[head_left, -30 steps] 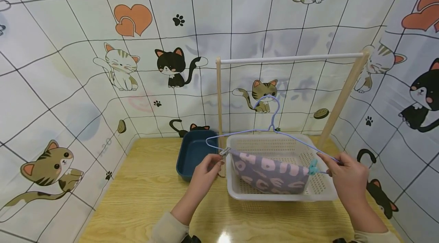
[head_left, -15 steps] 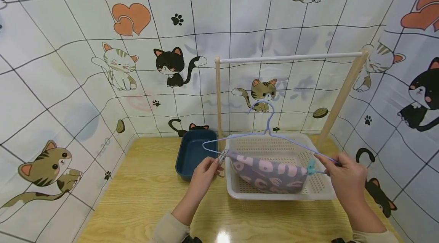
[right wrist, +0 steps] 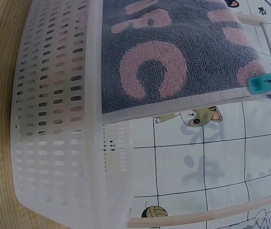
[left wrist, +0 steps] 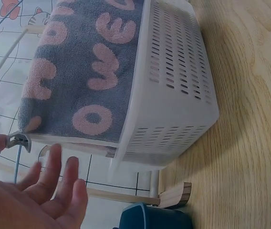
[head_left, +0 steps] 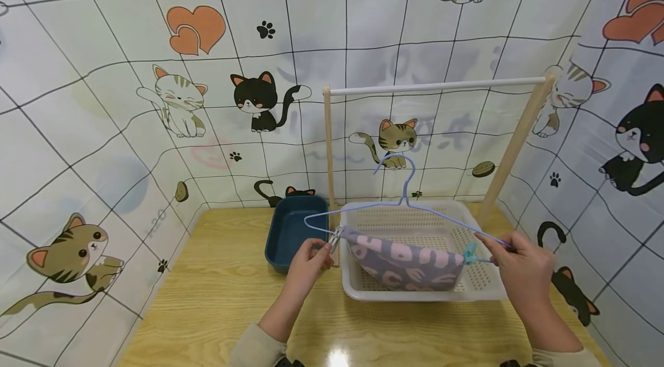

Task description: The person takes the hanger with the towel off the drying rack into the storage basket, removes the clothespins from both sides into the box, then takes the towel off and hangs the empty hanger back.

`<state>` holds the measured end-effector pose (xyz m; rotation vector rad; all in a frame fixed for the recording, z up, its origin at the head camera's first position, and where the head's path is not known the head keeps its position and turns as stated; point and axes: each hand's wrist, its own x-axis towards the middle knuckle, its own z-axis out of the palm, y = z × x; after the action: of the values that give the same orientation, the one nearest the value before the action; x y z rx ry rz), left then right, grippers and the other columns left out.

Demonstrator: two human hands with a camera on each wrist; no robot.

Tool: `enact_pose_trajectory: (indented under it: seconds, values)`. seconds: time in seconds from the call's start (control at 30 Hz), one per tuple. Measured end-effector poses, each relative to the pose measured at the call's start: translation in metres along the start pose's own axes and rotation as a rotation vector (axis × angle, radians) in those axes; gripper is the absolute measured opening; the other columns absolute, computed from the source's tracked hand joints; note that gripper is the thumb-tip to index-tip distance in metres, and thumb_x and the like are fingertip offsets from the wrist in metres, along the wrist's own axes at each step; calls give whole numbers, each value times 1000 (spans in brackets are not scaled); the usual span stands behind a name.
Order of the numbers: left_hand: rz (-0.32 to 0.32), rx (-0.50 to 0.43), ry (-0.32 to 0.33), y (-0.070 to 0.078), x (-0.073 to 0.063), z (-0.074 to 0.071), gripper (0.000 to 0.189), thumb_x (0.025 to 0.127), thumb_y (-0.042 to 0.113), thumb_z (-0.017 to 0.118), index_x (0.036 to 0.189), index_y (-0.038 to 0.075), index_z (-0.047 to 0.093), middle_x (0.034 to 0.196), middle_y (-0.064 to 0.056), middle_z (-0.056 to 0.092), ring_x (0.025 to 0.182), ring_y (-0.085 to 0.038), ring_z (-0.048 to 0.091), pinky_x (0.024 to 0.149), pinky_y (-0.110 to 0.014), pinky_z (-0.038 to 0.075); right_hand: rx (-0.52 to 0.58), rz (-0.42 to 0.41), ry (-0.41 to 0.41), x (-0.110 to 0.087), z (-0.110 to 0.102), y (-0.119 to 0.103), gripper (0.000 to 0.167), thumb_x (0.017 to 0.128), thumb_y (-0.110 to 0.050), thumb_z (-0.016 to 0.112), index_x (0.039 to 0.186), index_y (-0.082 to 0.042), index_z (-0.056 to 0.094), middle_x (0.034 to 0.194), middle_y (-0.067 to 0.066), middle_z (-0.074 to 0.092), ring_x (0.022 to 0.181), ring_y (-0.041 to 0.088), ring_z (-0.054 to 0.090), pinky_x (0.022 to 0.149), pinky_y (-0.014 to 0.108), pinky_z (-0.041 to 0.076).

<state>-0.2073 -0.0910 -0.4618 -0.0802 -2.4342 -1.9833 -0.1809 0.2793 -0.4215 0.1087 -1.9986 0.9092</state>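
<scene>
The left hand (head_left: pixel 308 263) grasps a silver clip (head_left: pixel 336 237) in a pinch, thumb against it with the forefinger close by, while its other fingers, half bent and spread apart in the left wrist view, hold nothing. That clip sits at the left upper corner of a grey towel (head_left: pixel 407 266) with pink letters, by the lower bar of a blue hanger (head_left: pixel 404 203). The right hand (head_left: pixel 526 266) is clenched on the hanger's right end, thumb and forefinger closed over the wire and the remaining fingers curled beneath; in the right wrist view only some of its fingers show, at the right edge, against the lower bar. Just left of them a teal clip (head_left: pixel 470 253) bites the towel's right upper corner. The towel hangs from the bar between the two clips, its lower part down inside a white perforated basket (head_left: pixel 394 296), which stands on a wood-grain table (head_left: pixel 233 275). The hanger's hook points up on the far side, apart from the white rod (head_left: pixel 436 87) of a wooden rack behind the basket. A dark blue tub (head_left: pixel 290 231) rests to the left of the basket, beyond the left hand
</scene>
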Motion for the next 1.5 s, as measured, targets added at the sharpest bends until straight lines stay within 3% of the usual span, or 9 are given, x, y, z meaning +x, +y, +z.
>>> enact_pose_trajectory:
  seconds: [0.17, 0.4, 0.53, 0.7, 0.97, 1.17, 1.5]
  values:
    - [-49, 38, -74, 0, 0, -1, 46, 101, 39, 50, 98, -3, 69, 78, -12, 69, 77, -23, 66, 70, -39, 52, -9, 2, -2, 2, -1, -2, 25, 65, 11, 85, 60, -2, 63, 48, 0, 57, 42, -8, 43, 39, 13, 28]
    - [-79, -32, -125, 2, -1, -1, 48, 103, 37, 47, 91, -5, 66, 68, -3, 61, 68, -15, 61, 63, -33, 51, 3, -3, 0, 2, -1, -2, 26, 65, 11, 84, 60, -2, 63, 47, 1, 57, 42, -8, 44, 39, 13, 29]
    - [-84, -99, -164, 2, -1, -2, 48, 104, 36, 45, 93, -8, 61, 70, -2, 60, 70, -24, 65, 58, -30, 50, 4, 7, 9, 2, 1, 0, 27, 63, 13, 84, 59, -3, 62, 46, 1, 56, 42, -9, 42, 39, 12, 27]
    - [-87, -160, -197, 3, -1, -5, 41, 105, 34, 44, 88, -1, 59, 70, -2, 58, 76, -35, 68, 58, -29, 51, 20, 25, 19, 1, 2, 2, 29, 62, 17, 82, 58, -3, 61, 46, 3, 56, 42, -9, 42, 39, 11, 25]
    - [-81, -222, -166, 7, -2, -8, 35, 103, 26, 50, 82, -2, 55, 67, 0, 55, 64, -13, 65, 62, -29, 52, -16, 44, 7, 0, 2, 2, 29, 70, 5, 84, 59, -6, 60, 48, -5, 56, 40, -6, 43, 38, 15, 28]
    - [-60, -224, -163, 7, -2, -10, 36, 103, 21, 49, 78, -5, 52, 64, 0, 52, 63, -13, 63, 62, -29, 51, -46, 115, -6, -2, 2, 4, 29, 74, -2, 84, 60, -7, 59, 50, -17, 53, 41, -3, 43, 38, 17, 28]
    - [-61, -203, -120, 12, -6, -14, 34, 101, 17, 53, 74, -4, 52, 62, -2, 49, 61, -14, 60, 63, -27, 50, -78, 116, -16, -4, 3, 5, 30, 75, -3, 84, 60, -7, 58, 48, -4, 54, 39, -1, 41, 37, 18, 27]
